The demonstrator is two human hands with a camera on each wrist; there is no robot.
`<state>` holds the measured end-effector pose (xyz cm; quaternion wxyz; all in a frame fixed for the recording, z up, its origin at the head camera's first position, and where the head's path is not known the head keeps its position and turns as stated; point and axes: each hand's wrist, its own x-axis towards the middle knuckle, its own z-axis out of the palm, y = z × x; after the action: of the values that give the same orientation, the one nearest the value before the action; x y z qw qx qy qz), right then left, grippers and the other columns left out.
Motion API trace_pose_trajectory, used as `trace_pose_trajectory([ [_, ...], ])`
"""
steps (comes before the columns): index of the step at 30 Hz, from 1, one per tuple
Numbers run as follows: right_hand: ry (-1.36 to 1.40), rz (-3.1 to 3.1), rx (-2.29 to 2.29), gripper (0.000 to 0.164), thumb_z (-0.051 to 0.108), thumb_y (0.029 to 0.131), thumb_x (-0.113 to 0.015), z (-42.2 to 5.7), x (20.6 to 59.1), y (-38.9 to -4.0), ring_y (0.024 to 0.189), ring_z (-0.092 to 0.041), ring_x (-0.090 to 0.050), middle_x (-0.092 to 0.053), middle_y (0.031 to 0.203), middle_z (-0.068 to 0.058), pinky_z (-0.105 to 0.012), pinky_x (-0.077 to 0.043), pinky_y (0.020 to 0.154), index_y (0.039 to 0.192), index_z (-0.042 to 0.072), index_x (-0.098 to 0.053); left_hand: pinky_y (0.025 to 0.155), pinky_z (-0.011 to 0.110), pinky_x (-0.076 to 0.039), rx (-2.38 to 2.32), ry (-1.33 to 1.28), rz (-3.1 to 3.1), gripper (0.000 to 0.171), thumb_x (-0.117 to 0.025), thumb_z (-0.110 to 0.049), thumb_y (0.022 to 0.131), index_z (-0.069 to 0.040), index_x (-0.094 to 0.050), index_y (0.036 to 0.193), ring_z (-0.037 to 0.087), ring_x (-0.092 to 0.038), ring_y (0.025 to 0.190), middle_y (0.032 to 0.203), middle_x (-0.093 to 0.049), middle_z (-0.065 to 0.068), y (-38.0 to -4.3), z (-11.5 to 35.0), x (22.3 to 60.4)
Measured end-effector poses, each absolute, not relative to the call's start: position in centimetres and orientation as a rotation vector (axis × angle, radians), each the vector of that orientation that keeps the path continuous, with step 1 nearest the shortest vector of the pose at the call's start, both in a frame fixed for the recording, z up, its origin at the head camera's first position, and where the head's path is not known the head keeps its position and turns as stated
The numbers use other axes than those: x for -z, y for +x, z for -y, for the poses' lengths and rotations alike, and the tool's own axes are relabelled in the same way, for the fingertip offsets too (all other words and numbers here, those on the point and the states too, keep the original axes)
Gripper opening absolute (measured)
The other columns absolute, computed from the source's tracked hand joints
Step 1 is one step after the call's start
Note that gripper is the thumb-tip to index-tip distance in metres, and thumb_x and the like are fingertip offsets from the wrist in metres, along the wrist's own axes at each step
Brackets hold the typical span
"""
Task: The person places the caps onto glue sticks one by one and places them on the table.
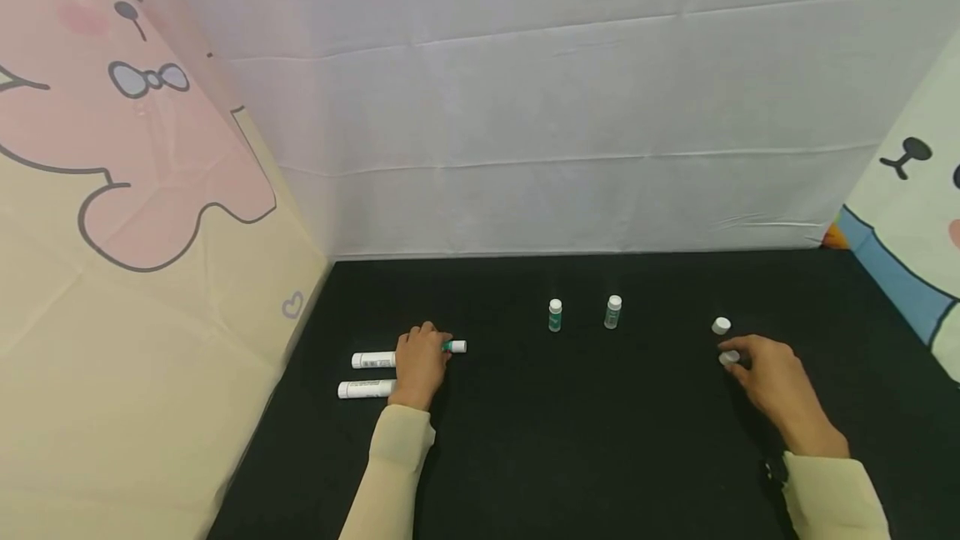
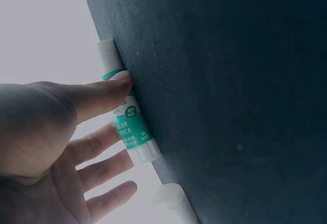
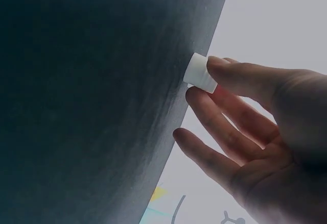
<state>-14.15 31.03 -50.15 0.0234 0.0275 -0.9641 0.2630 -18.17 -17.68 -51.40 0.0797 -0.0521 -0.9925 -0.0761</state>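
Note:
My left hand [image 1: 418,367] pinches a green and white glue stick [image 2: 133,124] between thumb and fingers, low over the black table. In the left wrist view its label reads GLUE STICK; in the head view my fingers hide its middle. Two white tubes [image 1: 367,360] with printed labels lie beside and partly under that hand. On the right, my right hand [image 1: 776,386] pinches a short white cap [image 3: 197,72] between thumb and fingertips. Just beyond those fingers, another white cap [image 1: 722,326] rests on the table.
Two small upright containers, a left one [image 1: 555,317] and a right one [image 1: 612,312], stand near the table's middle with white caps and green labels. A white cloth [image 1: 525,148] rises behind the black table [image 1: 585,440]. Printed cartoon cloths hang at both sides.

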Motion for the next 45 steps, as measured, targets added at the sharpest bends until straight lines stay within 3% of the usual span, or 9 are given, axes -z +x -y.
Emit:
trace_pose_trajectory([
  [6,0.073,2.968,-0.82,0.018,-0.008,0.091,-0.073,-31.1,50.0,-14.2,0.079,-0.039,-0.069,-0.072,0.099,-0.032,-0.06,-0.054,0.069,0.109,-0.012,-0.072,0.093,0.051,-0.052,0.242,-0.149,2.964,0.024,-0.086,-0.01,0.088,-0.01,-0.083,0.112,0.033,-0.066,0.099,0.102,-0.071,0.011,-18.0,17.7,51.4],
  [23,0.077,2.858,-0.824,0.015,-0.003,0.091,-0.076,-30.6,50.2,-13.6,0.077,-0.037,-0.069,-0.074,0.095,-0.029,-0.06,-0.052,0.068,0.105,-0.009,-0.075,0.1,0.054,-0.05,0.26,-0.161,2.952,0.036,-0.088,-0.012,0.086,-0.006,-0.079,0.121,0.036,-0.063,0.108,0.112,-0.07,0.013,-17.3,17.4,51.0],
  [31,0.044,2.815,-0.844,0.018,-0.003,0.089,-0.078,-30.2,49.8,-13.2,0.087,-0.048,-0.069,-0.074,0.098,-0.03,-0.064,-0.05,0.072,0.106,-0.008,-0.075,0.105,0.054,-0.048,0.272,-0.153,2.922,0.052,-0.089,-0.023,0.087,-0.003,-0.073,0.133,0.036,-0.062,0.113,0.121,-0.068,0.016,-16.9,16.4,50.3],
  [45,0.058,2.718,-0.885,0.024,-0.006,0.087,-0.081,-28.3,49.1,-12.9,0.092,-0.049,-0.069,-0.073,0.103,-0.031,-0.068,-0.05,0.079,0.111,-0.007,-0.075,0.11,0.052,-0.048,0.407,-0.194,2.842,0.054,-0.086,-0.026,0.091,-0.005,-0.069,0.138,0.035,-0.065,0.119,0.127,-0.07,0.014,-17.0,13.6,49.6],
])
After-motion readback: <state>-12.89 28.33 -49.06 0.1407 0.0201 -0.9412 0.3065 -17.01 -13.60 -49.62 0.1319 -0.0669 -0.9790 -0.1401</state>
